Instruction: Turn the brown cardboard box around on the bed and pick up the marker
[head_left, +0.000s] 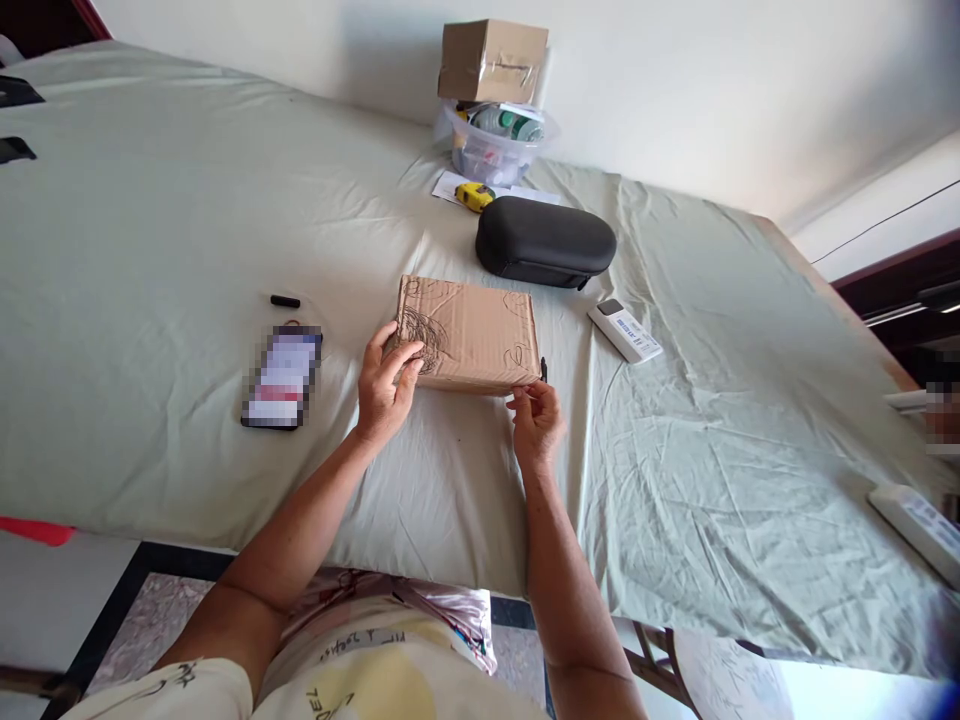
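A flat cardboard box (pixel 472 325) lies on the cloth in front of me, with black scribbles on its top, thickest at the left. My left hand (pixel 386 385) grips its left end, fingers on the edge and the top. At the front right corner, my right hand (pixel 538 420) is closed with its fingertips against the box's front edge. A slim black pen (pixel 544 369) pokes up out of that hand; most of it is hidden by the fingers. To the left lie a small black cap (pixel 285 301) and a phone (pixel 282 380) with a lit, blurred screen.
Behind the box sit a black zip case (pixel 546 240) and a yellow tape measure (pixel 475 196). A clear plastic tub (pixel 491 160) carries another cardboard box (pixel 493 62) by the wall. A white packet (pixel 625 331) lies to the right. Pale green cloth (pixel 187 230) covers the table.
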